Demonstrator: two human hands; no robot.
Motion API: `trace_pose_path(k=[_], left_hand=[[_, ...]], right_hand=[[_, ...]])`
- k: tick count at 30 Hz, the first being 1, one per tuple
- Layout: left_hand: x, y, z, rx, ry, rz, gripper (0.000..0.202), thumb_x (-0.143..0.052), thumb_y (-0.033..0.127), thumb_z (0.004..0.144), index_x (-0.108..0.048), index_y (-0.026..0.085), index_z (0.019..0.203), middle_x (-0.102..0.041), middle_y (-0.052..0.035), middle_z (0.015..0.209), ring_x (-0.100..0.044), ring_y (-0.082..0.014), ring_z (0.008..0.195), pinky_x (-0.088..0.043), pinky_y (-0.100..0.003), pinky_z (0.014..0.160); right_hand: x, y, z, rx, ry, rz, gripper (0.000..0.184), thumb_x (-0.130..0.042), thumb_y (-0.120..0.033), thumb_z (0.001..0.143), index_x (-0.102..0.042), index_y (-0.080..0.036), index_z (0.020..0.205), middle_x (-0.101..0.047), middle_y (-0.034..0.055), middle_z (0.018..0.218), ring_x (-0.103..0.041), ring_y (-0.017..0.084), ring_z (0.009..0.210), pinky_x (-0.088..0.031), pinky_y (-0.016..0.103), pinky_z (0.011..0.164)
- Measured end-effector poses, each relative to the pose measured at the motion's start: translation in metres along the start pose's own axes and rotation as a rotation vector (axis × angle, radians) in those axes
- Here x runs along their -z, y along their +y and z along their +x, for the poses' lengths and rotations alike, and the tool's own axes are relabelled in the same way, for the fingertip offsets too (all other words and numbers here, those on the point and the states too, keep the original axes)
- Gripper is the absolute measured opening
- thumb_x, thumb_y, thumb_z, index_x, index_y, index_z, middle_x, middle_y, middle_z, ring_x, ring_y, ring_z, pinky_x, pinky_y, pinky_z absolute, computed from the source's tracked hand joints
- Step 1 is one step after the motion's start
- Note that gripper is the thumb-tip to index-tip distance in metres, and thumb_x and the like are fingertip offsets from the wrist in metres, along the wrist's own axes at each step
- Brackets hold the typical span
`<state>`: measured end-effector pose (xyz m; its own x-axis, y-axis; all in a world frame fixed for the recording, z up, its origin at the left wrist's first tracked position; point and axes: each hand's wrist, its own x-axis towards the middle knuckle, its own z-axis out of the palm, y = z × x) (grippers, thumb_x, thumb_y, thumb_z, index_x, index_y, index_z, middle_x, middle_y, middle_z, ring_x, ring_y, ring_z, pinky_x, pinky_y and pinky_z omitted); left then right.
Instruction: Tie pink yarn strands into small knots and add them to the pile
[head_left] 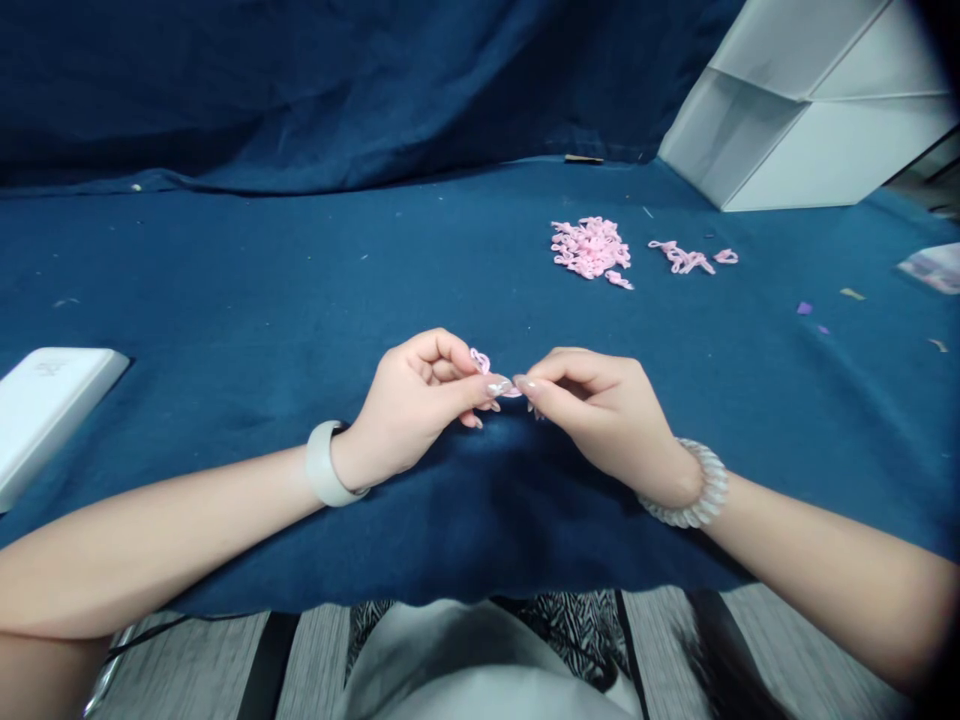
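Observation:
Both my hands meet over the blue cloth (262, 300) near its front edge. My left hand (420, 400) is closed in a pinch, and small pink plastic links (481, 360) stick up from its fingers. My right hand (600, 405) pinches the same short piece of pink links from the other side, fingertips touching. A pile of loose pink links (590, 247) lies farther back on the cloth, to the right of centre. A short joined strip of pink links (684, 259) and a single link (725, 256) lie beside that pile.
A white flat device (45, 405) rests at the left edge of the cloth. A white box (810, 110) stands at the back right. Small scraps (805, 308) dot the cloth on the right. Blue fabric hangs as a backdrop behind.

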<state>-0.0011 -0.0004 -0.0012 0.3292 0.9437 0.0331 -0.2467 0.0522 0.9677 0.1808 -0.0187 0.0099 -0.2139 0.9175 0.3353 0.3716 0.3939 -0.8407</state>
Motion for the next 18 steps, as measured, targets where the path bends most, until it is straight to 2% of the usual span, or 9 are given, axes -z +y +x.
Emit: trace_pose_path(k=[7, 14, 18], left_hand=[[0.001, 0.0, 0.002, 0.018, 0.068, 0.068, 0.023, -0.079, 0.02, 0.066, -0.06, 0.011, 0.073, -0.066, -0.0028, 0.066, -0.062, -0.0098, 0.058, -0.047, -0.014, 0.043], [0.0, 0.007, 0.002, 0.011, -0.017, -0.04, 0.012, -0.077, 0.02, 0.07, -0.072, 0.013, 0.078, -0.071, -0.0061, 0.08, -0.061, -0.0078, 0.059, -0.046, -0.013, 0.044], [0.001, 0.009, 0.003, -0.028, -0.044, -0.037, 0.008, -0.075, 0.016, 0.072, -0.071, 0.014, 0.079, -0.07, -0.0046, 0.078, -0.059, -0.0068, 0.057, -0.046, -0.013, 0.045]], right_hand=[[-0.002, -0.001, 0.001, -0.151, -0.028, 0.087, 0.021, -0.059, -0.022, 0.08, -0.06, -0.014, 0.06, -0.059, 0.0007, 0.058, -0.05, 0.009, 0.055, -0.04, 0.021, 0.053], [0.0, 0.004, 0.004, -0.209, -0.013, 0.13, 0.026, -0.06, -0.026, 0.082, -0.06, -0.013, 0.06, -0.058, 0.0009, 0.056, -0.05, 0.008, 0.054, -0.04, 0.02, 0.053], [0.0, 0.004, 0.003, -0.224, 0.03, 0.139, 0.026, -0.061, -0.03, 0.083, -0.062, -0.014, 0.063, -0.058, 0.0009, 0.055, -0.05, 0.009, 0.053, -0.04, 0.021, 0.052]])
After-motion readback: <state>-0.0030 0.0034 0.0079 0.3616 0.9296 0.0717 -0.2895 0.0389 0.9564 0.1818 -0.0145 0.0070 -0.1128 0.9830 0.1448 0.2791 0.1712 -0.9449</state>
